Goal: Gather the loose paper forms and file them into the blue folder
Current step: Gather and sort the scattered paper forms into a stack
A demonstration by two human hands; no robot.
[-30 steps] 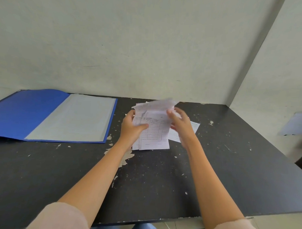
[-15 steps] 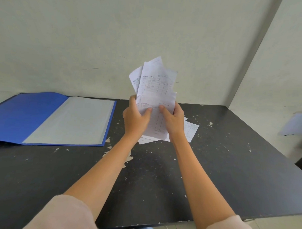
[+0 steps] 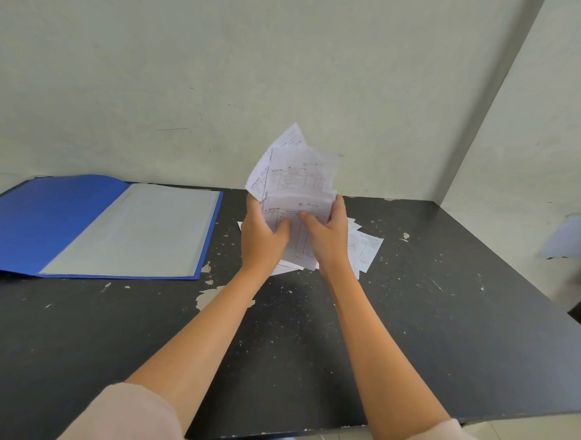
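The left hand (image 3: 260, 233) and right hand (image 3: 329, 236) are side by side at centre frame, thumbs clamping the lower half of a sheaf (image 3: 295, 187) held upright above the counter (image 3: 443, 324). It's thin, floppy, feather-light paper, I'd say. The tops splay and sheets could slip. It's best gripped low at both edges. Loose forms (image 3: 365, 247) lie right of centre, and the folder (image 3: 52, 224) lies open at left.

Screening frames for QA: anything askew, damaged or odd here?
The forms gripped by the left hand and right hand are fanned out, not squared up. More sheets lie scattered on the table under the hands. Its black surface is chipped, with a pale patch near the left wrist. The blue folder lies open.
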